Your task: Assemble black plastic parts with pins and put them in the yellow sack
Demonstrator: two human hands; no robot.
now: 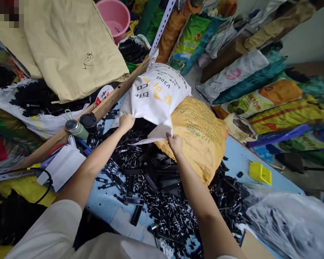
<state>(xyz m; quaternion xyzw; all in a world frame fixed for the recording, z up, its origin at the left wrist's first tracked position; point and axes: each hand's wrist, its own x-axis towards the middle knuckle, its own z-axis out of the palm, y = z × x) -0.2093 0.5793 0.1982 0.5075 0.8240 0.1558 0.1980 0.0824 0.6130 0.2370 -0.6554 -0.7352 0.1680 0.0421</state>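
Note:
A white woven sack [159, 90] with printed lettering lies on the blue table, its mouth facing me. My left hand [126, 123] is closed on the left edge of that mouth. At the right corner, my right hand [175, 144] pinches the rim of the same sack. Dark contents show inside the opening. Just below it, black plastic parts [162, 176] and many small metal pins [167, 212] are heaped on the table. A full yellow woven sack [199, 133] stands against the white one, to the right of my right hand.
A green bottle [77, 128] and a black-lidded cup [88, 123] stand by the wooden edge board [108, 102] at left. A yellow tray [260, 173] and a clear plastic bag [286, 216] lie at right. Filled sacks and a pink basin [115, 18] surround the table.

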